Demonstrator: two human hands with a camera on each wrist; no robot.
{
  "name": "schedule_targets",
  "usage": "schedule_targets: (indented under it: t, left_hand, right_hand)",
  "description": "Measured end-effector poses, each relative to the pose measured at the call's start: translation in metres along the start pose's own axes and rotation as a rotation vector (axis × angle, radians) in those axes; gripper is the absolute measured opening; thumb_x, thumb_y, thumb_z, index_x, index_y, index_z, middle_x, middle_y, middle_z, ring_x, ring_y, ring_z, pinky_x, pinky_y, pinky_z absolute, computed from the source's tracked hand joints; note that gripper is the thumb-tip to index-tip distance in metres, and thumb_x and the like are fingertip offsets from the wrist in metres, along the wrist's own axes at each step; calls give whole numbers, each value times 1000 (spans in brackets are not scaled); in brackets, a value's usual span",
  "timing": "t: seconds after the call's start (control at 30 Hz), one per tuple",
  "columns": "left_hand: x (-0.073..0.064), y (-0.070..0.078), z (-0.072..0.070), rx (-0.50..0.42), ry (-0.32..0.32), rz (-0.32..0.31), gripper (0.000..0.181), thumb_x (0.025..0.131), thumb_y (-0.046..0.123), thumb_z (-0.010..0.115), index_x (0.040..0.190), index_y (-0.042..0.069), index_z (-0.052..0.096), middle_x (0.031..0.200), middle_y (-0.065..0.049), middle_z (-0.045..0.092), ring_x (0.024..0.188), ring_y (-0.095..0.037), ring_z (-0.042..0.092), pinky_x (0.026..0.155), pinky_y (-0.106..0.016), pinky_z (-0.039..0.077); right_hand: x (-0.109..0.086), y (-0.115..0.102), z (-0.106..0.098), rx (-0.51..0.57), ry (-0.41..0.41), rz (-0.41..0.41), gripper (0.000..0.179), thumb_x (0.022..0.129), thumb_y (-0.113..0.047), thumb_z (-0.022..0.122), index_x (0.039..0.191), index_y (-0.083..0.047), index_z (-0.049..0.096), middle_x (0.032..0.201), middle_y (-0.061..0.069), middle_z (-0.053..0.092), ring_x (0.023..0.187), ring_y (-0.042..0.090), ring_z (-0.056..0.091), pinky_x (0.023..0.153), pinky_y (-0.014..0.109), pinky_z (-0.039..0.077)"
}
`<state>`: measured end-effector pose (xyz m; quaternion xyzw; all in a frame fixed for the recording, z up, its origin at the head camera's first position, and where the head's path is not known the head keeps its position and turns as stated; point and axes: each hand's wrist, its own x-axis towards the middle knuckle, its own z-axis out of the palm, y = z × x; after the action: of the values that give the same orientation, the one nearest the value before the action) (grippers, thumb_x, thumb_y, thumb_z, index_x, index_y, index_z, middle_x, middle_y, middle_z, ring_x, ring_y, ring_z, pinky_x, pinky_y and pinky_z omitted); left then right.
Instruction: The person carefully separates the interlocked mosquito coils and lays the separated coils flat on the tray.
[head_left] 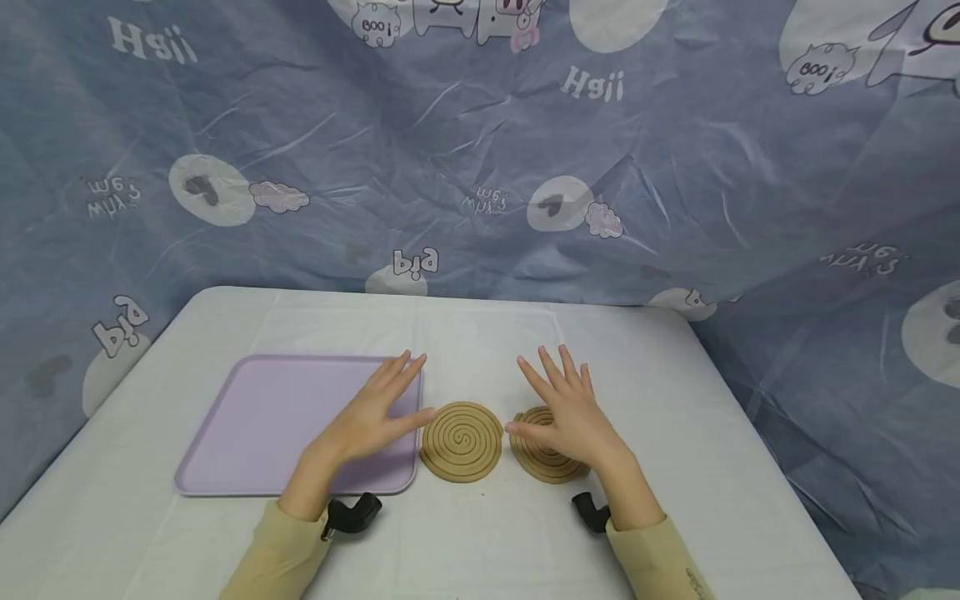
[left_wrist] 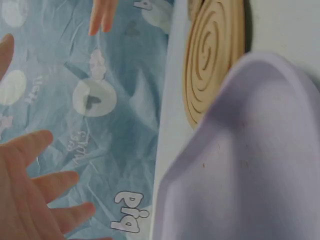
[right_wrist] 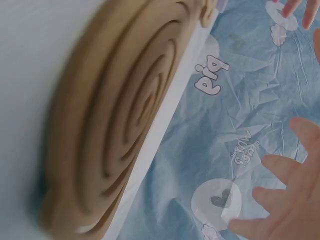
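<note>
Two flat tan spiral coils, which look like rolled clay, lie side by side on the white table. The left coil point(head_left: 462, 442) shows its whole spiral beside the tray. Part of the right coil point(head_left: 551, 467) is hidden under my right hand point(head_left: 573, 421) in the head view. That hand is held over it with fingers spread and nothing in them. My left hand point(head_left: 367, 421) hovers over the right side of a lilac tray point(head_left: 255, 425), fingers spread, its thumb tip overlapping the left coil's edge in the head view. In the right wrist view the right coil point(right_wrist: 115, 115) looms close below the palm.
A white cloth covers the table point(head_left: 480, 542). Behind and to the right hangs a blue printed curtain point(head_left: 450, 125). Black wrist mounts point(head_left: 354, 513) sit by both sleeves. A few small crumbs lie in the tray point(left_wrist: 270, 165).
</note>
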<state>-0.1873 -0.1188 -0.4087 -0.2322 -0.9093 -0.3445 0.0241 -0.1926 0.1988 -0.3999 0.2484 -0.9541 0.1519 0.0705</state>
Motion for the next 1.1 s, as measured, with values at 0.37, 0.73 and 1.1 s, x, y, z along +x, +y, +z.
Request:
schedule_targets:
  t: [0.37,0.73,1.1]
  left_hand:
    - [23,-9,17,-589,55,-39,49,93,22,60,138,7,46,128,-19,54,106,-31,58,89,-44,47]
    - [26,-18,33,-599,7,-150,34,94,16,59,120,-5,59,95,-24,63,69,-28,57,61,-33,49]
    - [22,-25,49,-469,-19,-136,34,92,23,60,115,-3,63,93,-10,66,65,-20,58,58,-28,49]
  right_hand:
    - [22,-1,15,545,-75,117,83,86,-52,62,150,-31,15,153,6,22,136,30,28,104,55,30]
    - [23,-4,24,700,-185,132,53,95,-25,57,140,-1,41,134,21,49,119,37,49,96,50,42]
    - [26,5,45,747,-212,73,40,97,-18,53,130,5,50,122,21,57,107,30,58,88,39,49]
